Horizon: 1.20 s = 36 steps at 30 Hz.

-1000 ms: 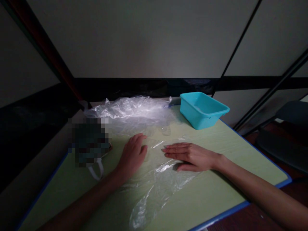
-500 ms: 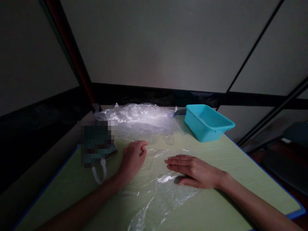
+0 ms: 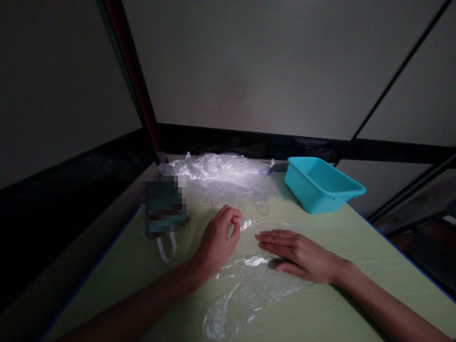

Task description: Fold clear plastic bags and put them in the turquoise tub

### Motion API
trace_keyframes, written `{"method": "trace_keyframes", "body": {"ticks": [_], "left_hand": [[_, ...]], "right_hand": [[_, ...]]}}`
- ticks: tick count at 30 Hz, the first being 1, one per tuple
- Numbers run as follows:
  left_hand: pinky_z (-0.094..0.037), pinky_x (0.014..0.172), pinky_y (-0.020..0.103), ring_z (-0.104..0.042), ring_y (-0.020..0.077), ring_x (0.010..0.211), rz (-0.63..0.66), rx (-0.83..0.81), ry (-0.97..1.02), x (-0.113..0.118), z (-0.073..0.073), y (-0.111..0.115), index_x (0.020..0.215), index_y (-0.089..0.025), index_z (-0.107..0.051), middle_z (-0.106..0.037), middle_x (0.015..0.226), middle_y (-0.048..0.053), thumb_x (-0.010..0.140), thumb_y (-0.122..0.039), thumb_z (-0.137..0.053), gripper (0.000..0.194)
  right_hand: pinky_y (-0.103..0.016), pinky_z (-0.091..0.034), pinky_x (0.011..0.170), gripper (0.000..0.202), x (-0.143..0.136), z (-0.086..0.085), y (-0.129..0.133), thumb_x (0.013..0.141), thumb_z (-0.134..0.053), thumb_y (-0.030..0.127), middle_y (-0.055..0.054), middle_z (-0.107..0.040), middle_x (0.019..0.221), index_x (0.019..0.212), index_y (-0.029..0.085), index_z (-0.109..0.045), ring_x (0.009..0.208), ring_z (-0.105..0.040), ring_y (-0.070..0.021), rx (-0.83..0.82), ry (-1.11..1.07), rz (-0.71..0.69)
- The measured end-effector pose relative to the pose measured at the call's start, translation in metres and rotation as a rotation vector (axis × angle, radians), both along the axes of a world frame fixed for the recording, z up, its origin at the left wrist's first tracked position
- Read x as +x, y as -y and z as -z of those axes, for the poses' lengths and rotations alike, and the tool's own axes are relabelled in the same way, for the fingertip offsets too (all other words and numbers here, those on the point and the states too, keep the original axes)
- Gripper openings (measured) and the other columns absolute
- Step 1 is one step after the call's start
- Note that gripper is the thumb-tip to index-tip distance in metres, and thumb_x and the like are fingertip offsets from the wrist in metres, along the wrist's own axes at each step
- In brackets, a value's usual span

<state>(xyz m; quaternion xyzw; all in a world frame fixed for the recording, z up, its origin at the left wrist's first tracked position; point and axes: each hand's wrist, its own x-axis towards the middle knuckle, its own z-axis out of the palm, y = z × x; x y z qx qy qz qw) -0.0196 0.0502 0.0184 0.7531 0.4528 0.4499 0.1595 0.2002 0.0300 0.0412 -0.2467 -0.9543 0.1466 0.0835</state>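
A thin, crinkled piece of clear plastic film (image 3: 245,294) lies spread over the table in front of me. My left hand (image 3: 219,240) is at its far left edge, thumb and fingers curled together in a pinch on the film. Flat on the film's right side rests my right hand (image 3: 299,254), its fingers stretched out to the left and its thumb apart. Behind both hands, a heap of clear plastic (image 3: 221,173) is bunched along the table's back edge, with thin pieces trailing forward.
A turquoise plastic basin (image 3: 324,187) stands at the back right corner of the pale green table (image 3: 370,266). At the left is a pixelated dark object (image 3: 164,206) with a white loop (image 3: 166,251) at its near side. Walls close off the back and left.
The view has turned slightly left, so everything sits farther right. My left hand has lifted a little at the film's edge, its pinch closer to my right hand, which stays flat.
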Motion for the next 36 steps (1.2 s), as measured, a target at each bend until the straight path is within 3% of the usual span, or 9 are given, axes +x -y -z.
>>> {"method": "trace_keyframes", "body": {"ticks": [6, 9, 12, 15, 17, 23, 28, 36], "left_hand": [[-0.045, 0.063, 0.023, -0.055, 0.0111, 0.066, 0.143, -0.081, 0.078, 0.002, -0.001, 0.009, 0.090, -0.019, -0.046, -0.053, 0.077, -0.002, 0.071, -0.012, -0.049, 0.020], [-0.045, 0.059, 0.023, -0.056, 0.0111, 0.063, 0.133, -0.169, 0.111, 0.001, -0.001, 0.005, 0.087, -0.019, -0.047, -0.054, 0.075, -0.002, 0.076, -0.015, -0.044, 0.012], [-0.047, 0.065, 0.025, -0.058, 0.0144, 0.075, 0.104, -0.166, 0.099, -0.001, -0.001, 0.000, 0.082, -0.018, -0.052, -0.057, 0.080, 0.002, 0.078, -0.014, -0.040, 0.013], [-0.044, 0.084, 0.031, -0.055, 0.0180, 0.098, 0.147, -0.135, -0.084, -0.001, -0.002, 0.001, 0.097, -0.016, -0.056, -0.059, 0.102, 0.008, 0.079, -0.012, -0.038, 0.026], [-0.036, 0.096, 0.034, -0.047, 0.0191, 0.112, 0.205, -0.119, -0.293, -0.001, -0.003, 0.007, 0.113, -0.013, -0.051, -0.053, 0.121, 0.011, 0.082, -0.015, -0.036, 0.034], [-0.020, 0.106, 0.037, -0.021, 0.0205, 0.130, 0.354, -0.094, -0.744, 0.000, -0.008, 0.024, 0.132, -0.006, -0.029, -0.026, 0.141, 0.013, 0.088, -0.033, -0.034, 0.052], [-0.016, 0.107, 0.037, -0.012, 0.0201, 0.132, 0.334, -0.069, -0.796, 0.000, -0.010, 0.026, 0.135, -0.007, -0.022, -0.017, 0.143, 0.013, 0.089, -0.041, -0.029, 0.057], [-0.018, 0.106, 0.035, -0.010, 0.0213, 0.132, 0.310, -0.072, -0.830, 0.002, 0.000, 0.034, 0.135, -0.006, -0.019, -0.015, 0.143, 0.015, 0.088, -0.043, -0.030, 0.061]], "right_hand": [[-0.039, -0.031, 0.102, 0.046, 0.001, 0.001, 0.000, 0.089, -0.041, 0.036, -0.011, -0.042, 0.133, 0.130, 0.015, -0.039, 0.123, -0.036, -0.0200, 0.020, 0.030, 0.006], [-0.039, -0.031, 0.102, 0.046, 0.002, 0.002, 0.000, 0.089, -0.042, 0.035, -0.011, -0.043, 0.132, 0.130, 0.015, -0.038, 0.122, -0.037, -0.0204, 0.039, 0.005, 0.010], [-0.042, -0.029, 0.102, 0.047, 0.001, 0.002, -0.001, 0.088, -0.041, 0.036, -0.010, -0.045, 0.130, 0.131, 0.016, -0.037, 0.121, -0.038, -0.0211, 0.071, -0.024, 0.038], [-0.045, -0.026, 0.103, 0.049, 0.001, 0.003, -0.001, 0.088, -0.040, 0.039, -0.011, -0.044, 0.130, 0.132, 0.016, -0.034, 0.121, -0.037, -0.0216, 0.095, -0.047, 0.096], [-0.046, -0.024, 0.104, 0.050, 0.000, 0.005, -0.002, 0.088, -0.039, 0.040, -0.012, -0.043, 0.131, 0.132, 0.016, -0.033, 0.122, -0.036, -0.0222, 0.106, -0.060, 0.138], [-0.047, -0.019, 0.105, 0.056, -0.001, 0.008, -0.002, 0.088, -0.039, 0.043, -0.014, -0.043, 0.131, 0.134, 0.013, -0.027, 0.124, -0.033, -0.0226, 0.114, -0.027, 0.191], [-0.047, -0.019, 0.105, 0.054, 0.001, 0.009, -0.003, 0.089, -0.037, 0.041, -0.014, -0.041, 0.132, 0.133, 0.013, -0.028, 0.123, -0.035, -0.0222, 0.129, -0.043, 0.237], [-0.043, -0.019, 0.106, 0.070, -0.005, 0.018, 0.001, 0.087, -0.035, 0.049, -0.017, -0.015, 0.143, 0.138, 0.008, -0.013, 0.132, -0.012, -0.0239, 0.087, 0.036, 0.198]]}}
